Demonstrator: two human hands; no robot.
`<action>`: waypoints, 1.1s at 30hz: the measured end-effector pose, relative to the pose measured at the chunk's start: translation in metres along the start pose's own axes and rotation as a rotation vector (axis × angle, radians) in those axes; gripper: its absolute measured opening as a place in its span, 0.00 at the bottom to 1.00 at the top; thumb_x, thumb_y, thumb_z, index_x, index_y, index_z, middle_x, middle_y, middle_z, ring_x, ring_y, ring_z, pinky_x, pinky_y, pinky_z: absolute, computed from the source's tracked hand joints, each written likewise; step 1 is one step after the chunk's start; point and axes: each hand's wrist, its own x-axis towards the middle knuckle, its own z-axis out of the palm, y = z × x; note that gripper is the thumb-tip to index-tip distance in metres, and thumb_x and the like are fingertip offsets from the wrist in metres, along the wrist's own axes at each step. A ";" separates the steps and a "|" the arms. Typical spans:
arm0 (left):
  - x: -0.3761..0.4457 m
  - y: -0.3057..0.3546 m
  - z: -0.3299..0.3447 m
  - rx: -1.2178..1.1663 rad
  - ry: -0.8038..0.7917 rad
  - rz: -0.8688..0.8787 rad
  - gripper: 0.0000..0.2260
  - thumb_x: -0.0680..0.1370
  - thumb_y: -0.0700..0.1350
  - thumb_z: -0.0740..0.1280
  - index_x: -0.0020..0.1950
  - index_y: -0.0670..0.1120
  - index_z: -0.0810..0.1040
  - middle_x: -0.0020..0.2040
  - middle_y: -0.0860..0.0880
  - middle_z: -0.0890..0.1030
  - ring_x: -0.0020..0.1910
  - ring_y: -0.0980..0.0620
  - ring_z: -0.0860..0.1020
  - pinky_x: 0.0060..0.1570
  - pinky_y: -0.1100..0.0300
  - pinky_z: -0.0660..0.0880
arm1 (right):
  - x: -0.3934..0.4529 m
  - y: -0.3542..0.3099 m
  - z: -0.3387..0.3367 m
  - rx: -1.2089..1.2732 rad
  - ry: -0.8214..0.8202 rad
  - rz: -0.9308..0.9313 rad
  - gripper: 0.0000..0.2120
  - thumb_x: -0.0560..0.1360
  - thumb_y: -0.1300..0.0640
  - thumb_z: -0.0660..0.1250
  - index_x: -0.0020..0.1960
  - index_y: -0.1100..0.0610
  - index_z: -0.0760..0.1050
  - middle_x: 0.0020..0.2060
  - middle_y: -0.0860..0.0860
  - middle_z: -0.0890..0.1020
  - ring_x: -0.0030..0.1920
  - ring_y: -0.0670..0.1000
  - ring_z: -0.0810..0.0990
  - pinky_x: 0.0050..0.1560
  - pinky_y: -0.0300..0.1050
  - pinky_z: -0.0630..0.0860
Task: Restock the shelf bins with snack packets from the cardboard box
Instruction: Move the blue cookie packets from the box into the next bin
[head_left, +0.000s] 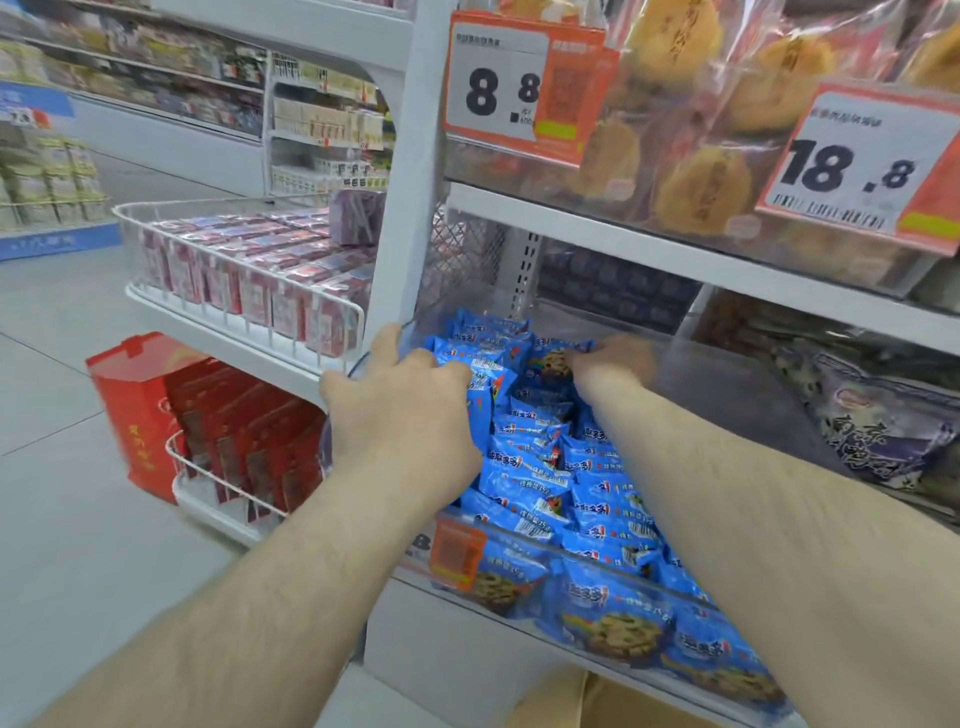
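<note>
Dozens of packets (540, 462) fill the bin (597, 558) — light, crinkly, slippery. Left hand (400, 410) lies flat at 9 o'clock; right hand (608, 364) pinches one at 12 — grip its edges.

Red gift boxes (244, 441) in a wire rack low left; price card (496, 85) reading 8.8 above.

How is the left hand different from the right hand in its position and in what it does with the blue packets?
The left hand lies near the bin's left front edge, while the right hand reaches deeper toward the back. The left hand rests spread over the blue snack packets, fingers fairly straight; the right hand's fingers curl down into the pile, apparently on a packet. Both are bare and work inside the same clear bin.
</note>
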 end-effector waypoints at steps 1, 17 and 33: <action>0.000 0.000 0.001 0.002 0.005 0.005 0.21 0.75 0.54 0.63 0.68 0.60 0.67 0.71 0.57 0.68 0.78 0.50 0.47 0.60 0.44 0.62 | -0.003 -0.001 -0.001 -0.034 -0.001 -0.014 0.16 0.77 0.46 0.67 0.51 0.58 0.80 0.46 0.52 0.82 0.47 0.52 0.82 0.36 0.41 0.70; -0.044 0.043 -0.026 -0.172 0.186 0.221 0.32 0.65 0.65 0.58 0.67 0.54 0.68 0.64 0.54 0.75 0.66 0.49 0.67 0.61 0.49 0.60 | -0.073 0.059 -0.089 0.412 -0.105 -0.061 0.12 0.68 0.58 0.72 0.51 0.55 0.79 0.46 0.53 0.83 0.47 0.55 0.82 0.48 0.50 0.81; -0.175 0.135 0.039 -0.561 -0.590 0.495 0.20 0.63 0.56 0.62 0.54 0.55 0.70 0.49 0.51 0.83 0.50 0.46 0.81 0.47 0.52 0.78 | -0.249 0.228 -0.116 0.544 0.230 -0.303 0.13 0.67 0.62 0.67 0.32 0.45 0.69 0.25 0.42 0.74 0.29 0.40 0.73 0.34 0.30 0.68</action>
